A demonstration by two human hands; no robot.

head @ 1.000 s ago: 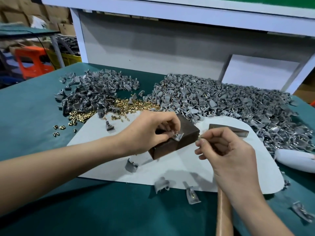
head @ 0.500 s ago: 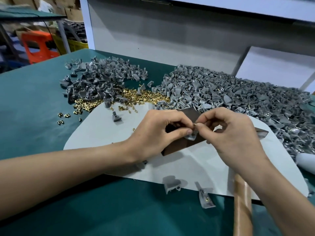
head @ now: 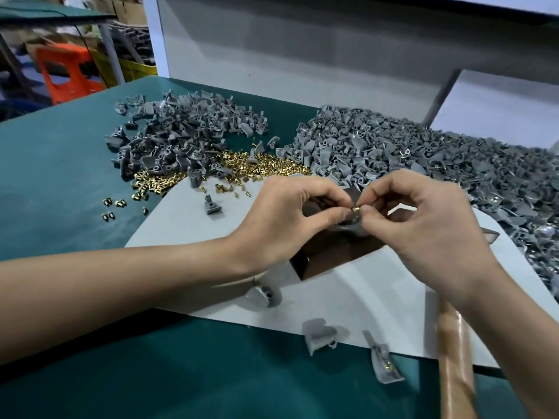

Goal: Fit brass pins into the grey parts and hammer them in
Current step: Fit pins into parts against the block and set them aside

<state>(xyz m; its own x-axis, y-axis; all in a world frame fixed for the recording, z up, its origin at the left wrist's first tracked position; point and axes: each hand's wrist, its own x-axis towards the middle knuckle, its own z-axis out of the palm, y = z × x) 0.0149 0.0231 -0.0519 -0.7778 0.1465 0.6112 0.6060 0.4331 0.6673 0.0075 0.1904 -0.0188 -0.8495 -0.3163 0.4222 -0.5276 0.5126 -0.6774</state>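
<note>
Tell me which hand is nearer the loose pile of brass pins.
Left. The left hand lies just in front of the brass pin pile, close to its near edge; the right hand is farther right, past the left fingertips.

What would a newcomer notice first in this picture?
Probably the two hands close together in the middle: the right hand pinches a tiny brass pin at a grey part that the left hand holds on a dark block. Behind them, a wide heap of grey parts covers the right of the table, with glittering brass pins to its left.
</note>
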